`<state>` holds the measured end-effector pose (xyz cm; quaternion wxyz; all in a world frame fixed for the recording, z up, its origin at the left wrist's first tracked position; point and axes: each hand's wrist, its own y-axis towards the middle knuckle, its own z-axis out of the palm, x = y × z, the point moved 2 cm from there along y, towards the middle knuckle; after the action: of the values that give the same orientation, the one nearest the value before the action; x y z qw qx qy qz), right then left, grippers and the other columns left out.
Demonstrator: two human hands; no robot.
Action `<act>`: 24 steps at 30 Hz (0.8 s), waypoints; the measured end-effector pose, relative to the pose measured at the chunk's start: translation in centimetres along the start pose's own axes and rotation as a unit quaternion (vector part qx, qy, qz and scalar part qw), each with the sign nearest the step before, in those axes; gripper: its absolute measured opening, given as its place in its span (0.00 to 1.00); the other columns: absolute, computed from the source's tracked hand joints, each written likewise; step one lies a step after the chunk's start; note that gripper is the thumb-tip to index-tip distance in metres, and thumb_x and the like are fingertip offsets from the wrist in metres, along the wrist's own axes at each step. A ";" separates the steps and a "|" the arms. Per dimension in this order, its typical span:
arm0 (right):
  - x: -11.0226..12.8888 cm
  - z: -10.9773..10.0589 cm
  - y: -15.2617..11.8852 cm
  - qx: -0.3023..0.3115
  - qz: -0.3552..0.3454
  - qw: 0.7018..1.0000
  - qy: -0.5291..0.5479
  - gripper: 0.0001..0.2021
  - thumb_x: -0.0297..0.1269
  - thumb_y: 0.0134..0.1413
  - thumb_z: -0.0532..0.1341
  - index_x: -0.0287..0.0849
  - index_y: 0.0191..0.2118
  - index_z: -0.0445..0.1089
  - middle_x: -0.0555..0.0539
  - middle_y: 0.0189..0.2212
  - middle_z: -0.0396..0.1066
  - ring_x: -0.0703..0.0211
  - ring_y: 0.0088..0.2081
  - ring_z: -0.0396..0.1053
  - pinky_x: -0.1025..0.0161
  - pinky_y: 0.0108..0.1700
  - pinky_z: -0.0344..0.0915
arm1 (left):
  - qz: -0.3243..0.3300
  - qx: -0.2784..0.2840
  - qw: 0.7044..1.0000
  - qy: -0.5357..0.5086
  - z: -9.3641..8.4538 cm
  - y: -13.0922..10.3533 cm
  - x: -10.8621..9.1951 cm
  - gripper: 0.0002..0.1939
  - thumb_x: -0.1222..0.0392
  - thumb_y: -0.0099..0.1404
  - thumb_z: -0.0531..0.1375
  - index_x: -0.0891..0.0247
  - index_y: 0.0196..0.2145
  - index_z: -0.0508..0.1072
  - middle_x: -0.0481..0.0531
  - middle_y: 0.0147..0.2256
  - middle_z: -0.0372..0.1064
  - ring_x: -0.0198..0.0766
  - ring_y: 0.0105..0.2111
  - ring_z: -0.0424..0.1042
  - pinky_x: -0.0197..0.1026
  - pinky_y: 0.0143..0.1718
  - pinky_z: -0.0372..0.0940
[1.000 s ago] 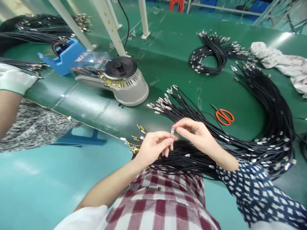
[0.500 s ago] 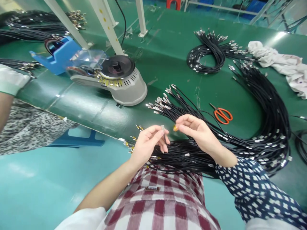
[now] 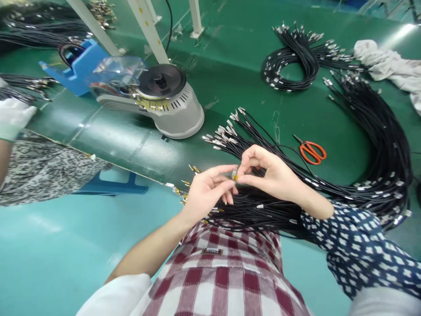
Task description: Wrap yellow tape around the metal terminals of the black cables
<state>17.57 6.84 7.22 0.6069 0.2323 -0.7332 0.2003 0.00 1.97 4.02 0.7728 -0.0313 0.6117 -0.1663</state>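
My left hand (image 3: 208, 192) pinches a small silver connector (image 3: 234, 171) at the end of a black cable. A piece of yellow-amber tape (image 3: 236, 177) lies against that connector. The fingertips of my right hand (image 3: 271, 175) are closed on the tape, and they hide part of it. Under both hands runs a thick bundle of black cables (image 3: 256, 217). Some cable ends left of my left hand carry yellow tape (image 3: 186, 183). Just beyond my hands, a fan of bare silver connectors (image 3: 223, 137) rests on the green table.
A grey round tape dispenser (image 3: 179, 116) stands at left centre, near a blue tape holder (image 3: 82, 66). Orange-handled scissors (image 3: 312, 152) lie at right. Behind them are a coiled cable bundle (image 3: 268, 72) and a white cloth (image 3: 378, 57). A co-worker's gloved hand (image 3: 15, 113) is at far left.
My two hands have come together. The tape in my right hand has moved left onto the connector, which was apart from it before. The whole view has shifted slightly.
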 end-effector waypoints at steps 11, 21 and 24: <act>1.7 -0.6 0.5 0.034 -0.007 0.992 -0.121 0.09 0.28 0.54 0.63 0.44 0.35 0.62 0.51 0.32 0.74 0.59 0.35 0.75 0.63 0.41 0.67 | 0.004 -0.005 0.999 0.036 0.1 -0.1 -0.3 0.20 0.60 0.61 0.66 0.67 0.51 0.75 0.49 0.25 0.76 0.33 0.19 0.73 0.35 0.21 0.69; 2.1 -0.7 0.6 0.032 -0.010 0.983 -0.180 0.11 0.25 0.52 0.62 0.45 0.34 0.59 0.54 0.29 0.75 0.63 0.31 0.72 0.65 0.36 0.63 | 0.011 -0.003 0.999 0.052 0.1 -0.1 -0.3 0.19 0.61 0.61 0.65 0.67 0.50 0.76 0.49 0.25 0.76 0.33 0.19 0.73 0.34 0.21 0.69; 2.1 -0.7 0.6 0.034 -0.015 0.982 -0.188 0.10 0.25 0.52 0.61 0.45 0.35 0.59 0.54 0.29 0.75 0.63 0.31 0.72 0.65 0.35 0.62 | 0.012 -0.003 0.998 0.056 0.1 -0.2 -0.3 0.19 0.61 0.61 0.65 0.67 0.50 0.75 0.50 0.25 0.76 0.33 0.19 0.74 0.35 0.21 0.69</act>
<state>17.44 7.57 9.44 0.4531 0.2974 -0.8232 0.1692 -0.02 1.84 4.41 0.7395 -0.0164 0.6545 -0.1566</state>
